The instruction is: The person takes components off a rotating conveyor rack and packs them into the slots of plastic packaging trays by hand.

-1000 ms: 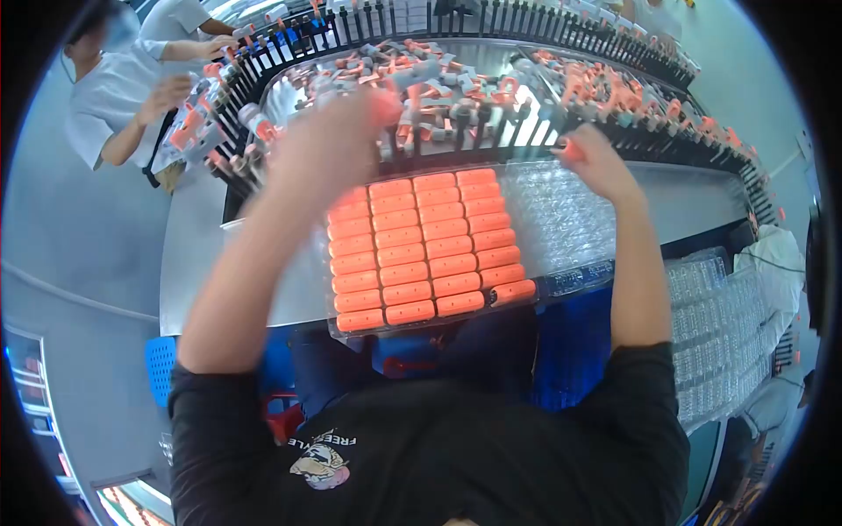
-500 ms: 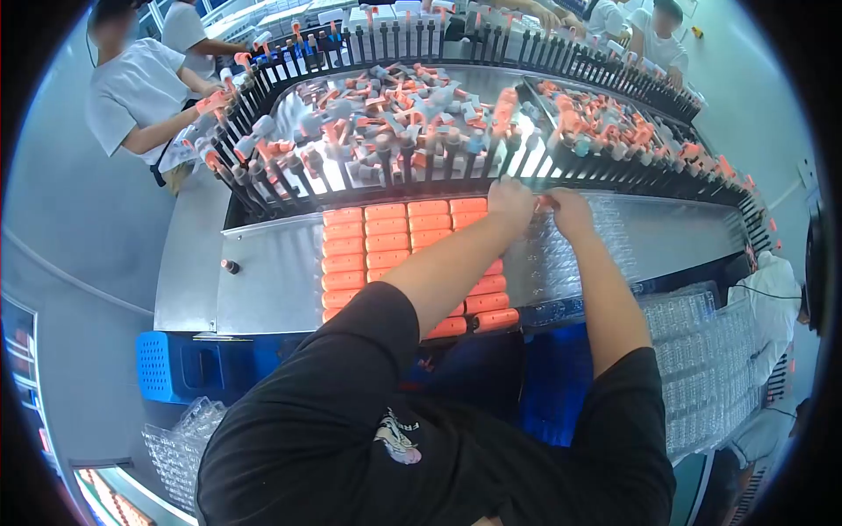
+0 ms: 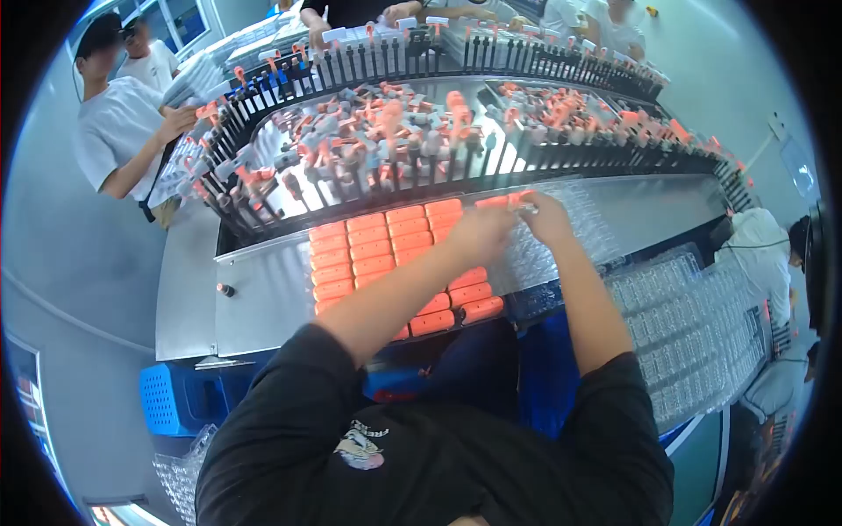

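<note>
My right hand [image 3: 547, 221] is closed, its fingers pinching the end of an orange plastic part [image 3: 521, 200] above the right-hand tray area. My left hand [image 3: 481, 235], blurred by motion, is just to the left, over the edge of the orange rows; its fingers cannot be made out. Under my left forearm lie rows of orange oblong plastic pieces [image 3: 372, 249], packed side by side in columns. Beside them, under my right hand, is a clear plastic blister tray [image 3: 574, 230]. My left forearm hides some of the orange pieces.
Behind the bench runs a rack of black upright pegs [image 3: 351, 63] around a pile of orange and grey parts [image 3: 368, 131]. A small dark cylinder [image 3: 225, 289] stands at left on the metal bench [image 3: 263, 302]. Stacked clear trays [image 3: 684, 324] lie at right; co-workers stand around.
My left hand has moved left and down, away from my right hand. The orange part by my right fingers shows more. The whole view has shifted slightly.
</note>
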{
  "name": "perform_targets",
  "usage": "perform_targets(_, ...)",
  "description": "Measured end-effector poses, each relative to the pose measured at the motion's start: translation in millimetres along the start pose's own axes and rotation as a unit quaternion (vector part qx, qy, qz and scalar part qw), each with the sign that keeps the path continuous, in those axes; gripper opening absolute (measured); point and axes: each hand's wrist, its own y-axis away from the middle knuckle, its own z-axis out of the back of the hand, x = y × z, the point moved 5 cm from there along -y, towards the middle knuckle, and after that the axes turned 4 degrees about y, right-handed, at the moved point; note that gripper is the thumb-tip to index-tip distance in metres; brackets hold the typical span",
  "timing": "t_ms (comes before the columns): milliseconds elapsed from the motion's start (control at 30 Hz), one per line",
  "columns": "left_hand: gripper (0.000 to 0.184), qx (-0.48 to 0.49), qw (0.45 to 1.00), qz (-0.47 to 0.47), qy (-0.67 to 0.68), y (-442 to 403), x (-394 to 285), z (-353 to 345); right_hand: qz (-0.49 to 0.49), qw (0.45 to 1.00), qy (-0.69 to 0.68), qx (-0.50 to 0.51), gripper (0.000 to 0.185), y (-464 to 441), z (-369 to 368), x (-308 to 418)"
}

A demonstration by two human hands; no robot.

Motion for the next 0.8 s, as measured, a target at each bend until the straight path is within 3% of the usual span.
perform_targets(33, 0.032, 0.096, 0.994, 0.059, 0.006, 23, -20, 5, -0.023, 0.999, 0.036, 0.011, 0.033, 17, 6, 4)
perform_targets(100, 0.040, 0.143, 0.986, 0.034, 0.074, 77, -87, 50, -0.062, 0.992, 0.107, 0.034, 0.036, 59, 31, 34)
perform_targets(167, 0.049, 0.024, 0.999, 0.008, 0.046, 138, -93, 61, -0.113, 0.980, 0.127, 0.100, 0.039, 96, 44, 56)
perform_targets(200, 0.053, 0.010, 0.998, 0.058, -0.020, 157, -76, 64, -0.082, 0.983, 0.158, 0.050, 0.040, 105, 36, 54)
perform_targets(267, 0.059, -0.007, 0.972, 0.175, -0.155, 210, -51, 70, -0.010, 0.978, 0.205, -0.037, 0.042, 128, 12, 39)
perform_targets(333, 0.067, 0.021, 0.967, 0.194, -0.167, 230, -57, 84, -0.032, 0.982, 0.182, 0.034, 0.047, 124, 9, 41)
perform_targets(400, 0.079, 0.040, 0.961, 0.199, -0.190, 243, -55, 92, -0.021, 0.988, 0.147, 0.042, 0.048, 115, -2, 49)
perform_targets(600, 0.081, 0.032, 0.962, 0.231, -0.141, 276, -29, 123, -0.045, 0.984, 0.146, 0.088, 0.049, 113, -29, 119)
perform_targets(800, 0.069, 0.023, 0.965, 0.226, -0.130, 292, -27, 144, 0.019, 0.989, 0.147, -0.003, 0.045, 120, -34, 134)
